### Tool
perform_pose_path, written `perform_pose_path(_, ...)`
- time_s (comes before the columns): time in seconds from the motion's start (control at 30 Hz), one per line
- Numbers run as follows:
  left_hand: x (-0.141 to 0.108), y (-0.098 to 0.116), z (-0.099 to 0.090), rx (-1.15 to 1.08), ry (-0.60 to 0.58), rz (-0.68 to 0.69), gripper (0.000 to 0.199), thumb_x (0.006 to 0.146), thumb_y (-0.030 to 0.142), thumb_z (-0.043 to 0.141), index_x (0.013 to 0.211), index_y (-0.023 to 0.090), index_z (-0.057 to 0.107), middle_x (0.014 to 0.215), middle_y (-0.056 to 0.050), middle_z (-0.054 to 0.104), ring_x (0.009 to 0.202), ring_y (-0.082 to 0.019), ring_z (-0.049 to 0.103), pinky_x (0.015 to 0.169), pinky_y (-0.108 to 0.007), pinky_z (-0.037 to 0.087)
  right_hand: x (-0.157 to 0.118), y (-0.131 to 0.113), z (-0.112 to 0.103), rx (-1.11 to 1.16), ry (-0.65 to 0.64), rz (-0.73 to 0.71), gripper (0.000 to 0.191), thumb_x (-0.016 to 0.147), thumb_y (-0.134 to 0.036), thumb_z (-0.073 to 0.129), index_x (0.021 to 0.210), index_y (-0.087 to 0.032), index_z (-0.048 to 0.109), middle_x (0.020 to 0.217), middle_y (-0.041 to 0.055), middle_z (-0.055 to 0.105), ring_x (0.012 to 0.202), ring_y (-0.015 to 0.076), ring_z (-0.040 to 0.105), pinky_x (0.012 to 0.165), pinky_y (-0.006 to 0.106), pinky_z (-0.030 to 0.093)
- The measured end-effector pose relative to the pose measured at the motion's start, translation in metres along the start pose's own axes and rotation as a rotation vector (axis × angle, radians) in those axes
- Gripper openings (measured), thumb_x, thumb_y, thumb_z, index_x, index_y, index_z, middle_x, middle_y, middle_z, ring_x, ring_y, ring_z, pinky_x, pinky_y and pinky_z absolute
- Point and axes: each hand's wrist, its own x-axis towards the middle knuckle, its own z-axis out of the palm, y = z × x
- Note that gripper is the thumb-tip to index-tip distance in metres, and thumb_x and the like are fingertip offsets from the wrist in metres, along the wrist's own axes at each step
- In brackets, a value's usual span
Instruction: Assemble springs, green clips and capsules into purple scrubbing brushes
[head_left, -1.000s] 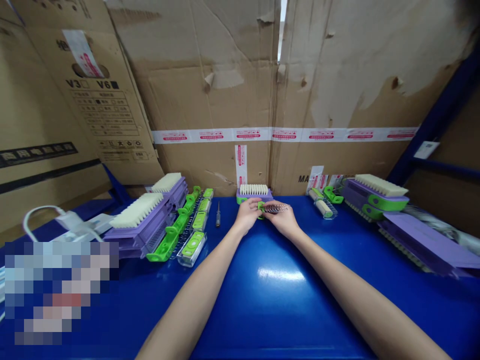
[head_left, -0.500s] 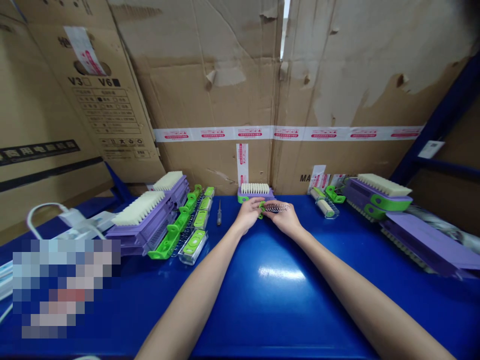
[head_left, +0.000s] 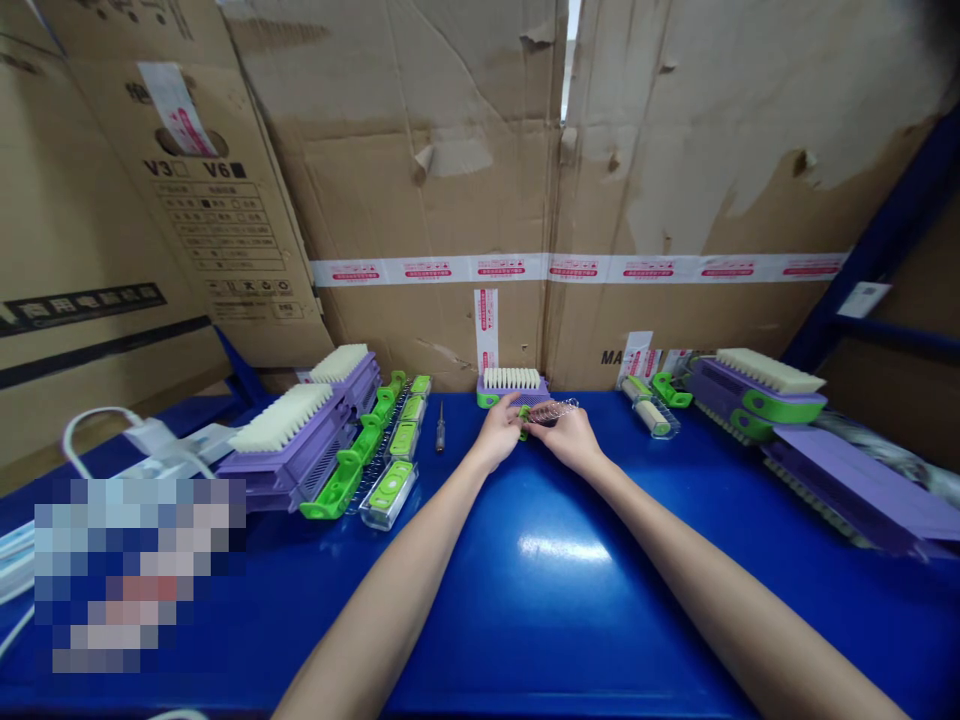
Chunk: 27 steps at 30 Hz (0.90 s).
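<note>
My left hand (head_left: 498,436) is closed around a small green plastic part (head_left: 523,418) at the middle of the blue table. Close beside it on the right, my right hand (head_left: 576,438) is closed on a metal coil spring (head_left: 556,409), whose coils show above the fingers. The fingertips of both hands meet at the green part, and they hide most of it. Just behind the hands sits a purple unit with cream comb-like teeth (head_left: 511,379) and a green end.
On the left are stacked purple units (head_left: 289,445), a row of green brackets (head_left: 365,445), transparent-cased green pieces (head_left: 390,487) and a screwdriver (head_left: 440,430). More purple units (head_left: 754,395) and a cased piece (head_left: 651,412) lie right. Cardboard (head_left: 450,200) stands behind; a power strip (head_left: 169,455) lies far left.
The spring has tilted, its right end now higher. My left hand's fingers have shifted slightly around the green part. The view has moved a little.
</note>
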Motion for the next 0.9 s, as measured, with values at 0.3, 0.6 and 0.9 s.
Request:
perform_pose_path(0.3,0.0022,-0.0037,0.0017,0.038,0.004,0.044,0.041,0.067,-0.01,0.045,0.1,0.009,0.061,0.11,-0.015,0.064,0.108,-0.021,0.059,0.097,-0.038,0.042,0.0009,0.0062,-0.0024,0.031,-0.046,-0.044,0.007,0.066,-0.015,0.067,0.071,-0.019,0.069,0.082,0.0018,0.071,0.08,0.0194,0.066,0.072,0.027,0.05)
perform_pose_path(0.6,-0.0024,0.0019,0.0046,0.074,0.017,0.049,0.039,0.069,-0.01,0.043,0.1,0.008,0.059,0.109,-0.016,0.064,0.103,-0.02,0.061,0.094,-0.036,0.044,0.0012,0.0059,-0.0024,0.102,-0.009,0.038,0.021,0.063,-0.017,0.07,0.085,-0.017,0.068,0.079,0.0027,0.071,0.074,0.0193,0.067,0.068,0.027,0.052)
perform_pose_path(0.9,-0.0031,0.0013,0.0036,0.082,0.022,0.05,0.046,0.067,-0.011,0.04,0.104,0.01,0.057,0.114,-0.015,0.062,0.108,-0.019,0.058,0.099,-0.039,0.04,-0.0006,0.0033,-0.0016,0.092,-0.042,0.021,0.01,0.064,-0.019,0.068,0.073,-0.017,0.066,0.076,0.0022,0.071,0.073,0.0184,0.066,0.068,0.026,0.05)
